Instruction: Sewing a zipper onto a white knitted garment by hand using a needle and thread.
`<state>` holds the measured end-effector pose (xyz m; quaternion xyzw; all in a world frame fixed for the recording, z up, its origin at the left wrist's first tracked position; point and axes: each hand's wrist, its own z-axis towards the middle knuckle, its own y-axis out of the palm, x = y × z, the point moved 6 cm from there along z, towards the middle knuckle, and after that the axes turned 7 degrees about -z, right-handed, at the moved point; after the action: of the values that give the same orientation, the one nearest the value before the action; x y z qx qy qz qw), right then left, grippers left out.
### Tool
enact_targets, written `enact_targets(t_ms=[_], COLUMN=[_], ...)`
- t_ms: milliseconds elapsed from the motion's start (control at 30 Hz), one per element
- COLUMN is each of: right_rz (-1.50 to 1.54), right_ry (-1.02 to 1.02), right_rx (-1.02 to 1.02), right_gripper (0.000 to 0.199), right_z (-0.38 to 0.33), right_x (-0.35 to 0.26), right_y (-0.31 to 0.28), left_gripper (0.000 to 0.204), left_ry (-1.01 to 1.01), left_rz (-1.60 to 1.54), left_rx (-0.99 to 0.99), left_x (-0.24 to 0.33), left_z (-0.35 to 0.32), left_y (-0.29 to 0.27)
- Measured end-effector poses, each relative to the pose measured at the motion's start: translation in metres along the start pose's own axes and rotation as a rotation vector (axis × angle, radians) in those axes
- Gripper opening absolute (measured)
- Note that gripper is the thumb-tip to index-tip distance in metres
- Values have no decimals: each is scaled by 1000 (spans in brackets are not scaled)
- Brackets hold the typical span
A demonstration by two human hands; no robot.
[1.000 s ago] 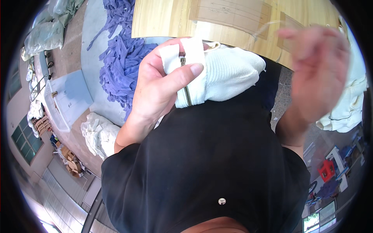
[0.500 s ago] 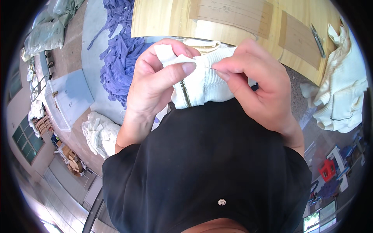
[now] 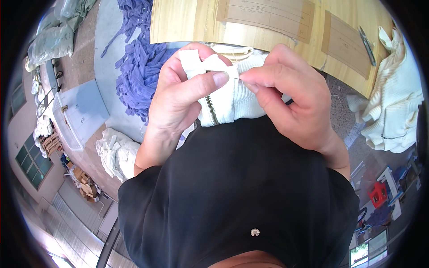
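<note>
A white ribbed garment (image 3: 246,96) with a brass-coloured zipper (image 3: 211,109) lies bunched against my front. My left hand (image 3: 178,89) pinches its edge by the upper end of the zipper, thumb on top and fingers behind. A white tape end (image 3: 190,61) sticks up past that thumb. Held between the thumb and forefinger of my right hand (image 3: 297,91) is a thin needle (image 3: 237,78), its tip at the cloth just right of my left thumb. Whether the tip has entered the fabric is too small to tell.
Ahead stands a wooden table (image 3: 187,22) with brown paper patterns (image 3: 268,18) and thread snips (image 3: 367,46). Purple fabric strips (image 3: 140,73) are heaped at the left. Another cream ribbed garment (image 3: 389,102) hangs at the right, and a white cloth bundle (image 3: 117,152) lies lower left.
My right hand has shifted slightly left with the needle, closer to my left thumb. The tape and cloth edge at my left fingers now stand up more, baring the zipper's upper end.
</note>
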<state>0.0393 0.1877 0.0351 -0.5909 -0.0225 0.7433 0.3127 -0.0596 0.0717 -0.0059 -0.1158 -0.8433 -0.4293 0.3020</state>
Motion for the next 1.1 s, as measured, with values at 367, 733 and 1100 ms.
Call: enact_targets(t_ms=[367,733,1100], right_rz=[-38,-48,-89], right_ry=[-36,-66,-97], right_rx=[-7,-1,-10], right_gripper=[19,24,28], right_z=[2,2,3], right_x=[0,-3,-4], right_y=[0,0,-2], left_gripper=[21,22,25], left_ry=[-36,-33,-37], left_rz=[-53,-48,-80], left_rx=[7,-9,-18], left_x=[-1,-1,-2], left_z=[1,1,2], left_y=[4,1,1])
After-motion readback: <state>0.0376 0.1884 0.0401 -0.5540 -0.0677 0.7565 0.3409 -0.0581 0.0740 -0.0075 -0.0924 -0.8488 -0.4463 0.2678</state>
